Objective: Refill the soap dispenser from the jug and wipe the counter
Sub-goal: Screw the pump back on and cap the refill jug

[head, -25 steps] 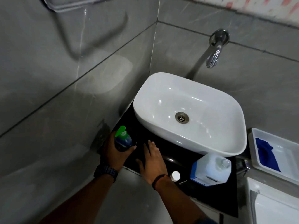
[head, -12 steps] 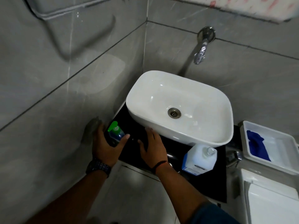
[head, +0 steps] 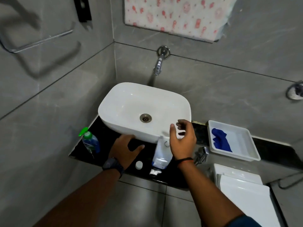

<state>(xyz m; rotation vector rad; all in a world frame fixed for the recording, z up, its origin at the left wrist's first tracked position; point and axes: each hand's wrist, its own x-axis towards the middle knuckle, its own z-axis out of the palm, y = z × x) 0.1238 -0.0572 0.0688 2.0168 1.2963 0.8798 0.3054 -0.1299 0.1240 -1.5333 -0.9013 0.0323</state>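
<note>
The soap dispenser [head: 91, 141], a blue bottle with a green pump, stands alone at the left end of the black counter [head: 105, 128]. My left hand [head: 125, 149] lies open on the counter in front of the white basin [head: 144, 112], holding nothing. The translucent jug [head: 161, 153] stands uncapped right of it; its white cap [head: 139, 164] lies on the counter near my left wrist. My right hand [head: 182, 139] hovers open just above and beside the jug's top, fingers spread. A blue cloth [head: 220, 140] lies in the white tray [head: 241, 136] at the right.
A wall tap [head: 158, 66] juts over the basin. A small chrome valve [head: 202, 154] sits between jug and tray. A white toilet cistern [head: 242, 185] fills the lower right. A towel rail [head: 37, 40] hangs on the left wall. A small shiny scrap [head: 155, 172] lies by the counter's front edge.
My left hand let go of the soap dispenser and moved right onto the counter. My right hand left the counter and rose to the jug's top. The camera tilted up and back.
</note>
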